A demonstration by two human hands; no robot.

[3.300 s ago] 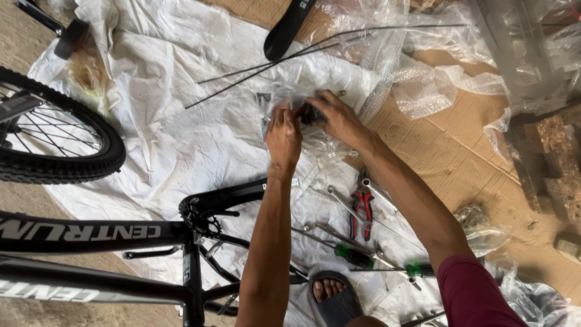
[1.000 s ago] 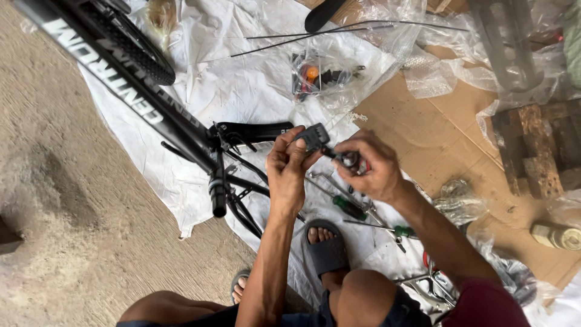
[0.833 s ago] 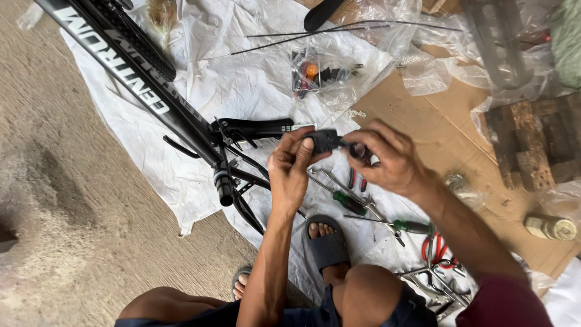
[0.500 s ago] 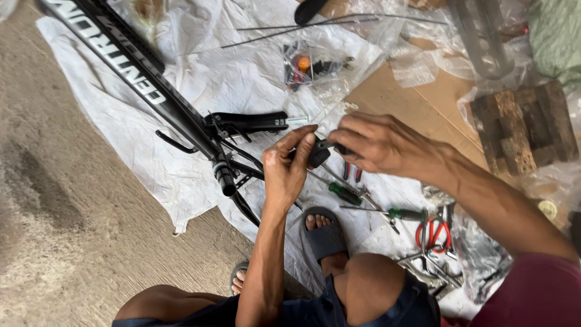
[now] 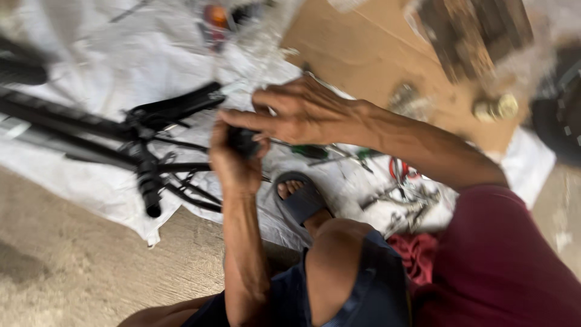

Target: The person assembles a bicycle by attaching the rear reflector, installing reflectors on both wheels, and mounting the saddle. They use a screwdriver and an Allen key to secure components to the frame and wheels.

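The picture is blurred by motion. My left hand (image 5: 233, 160) is closed around a small black part (image 5: 244, 140), held above the white sheet. My right hand (image 5: 298, 112) reaches over from the right, its fingertips pressing on the same black part. Just left of both hands lies a black bicycle frame (image 5: 103, 130) with its saddle (image 5: 178, 104) and thin cables. How firmly the right fingers pinch the part is hard to make out.
A white plastic sheet (image 5: 109, 60) covers the ground, with brown cardboard (image 5: 363, 54) beyond it. Screwdrivers (image 5: 315, 151), red-handled pliers (image 5: 399, 169) and wrenches lie right of my sandalled foot (image 5: 299, 200). A clear bag of small parts (image 5: 242, 24) sits at the top. Bare concrete (image 5: 60, 260) is at lower left.
The view swung down and closer, so the hands fill more of the frame. Both hands stay on the small black part; the right hand has shifted over the top of it.
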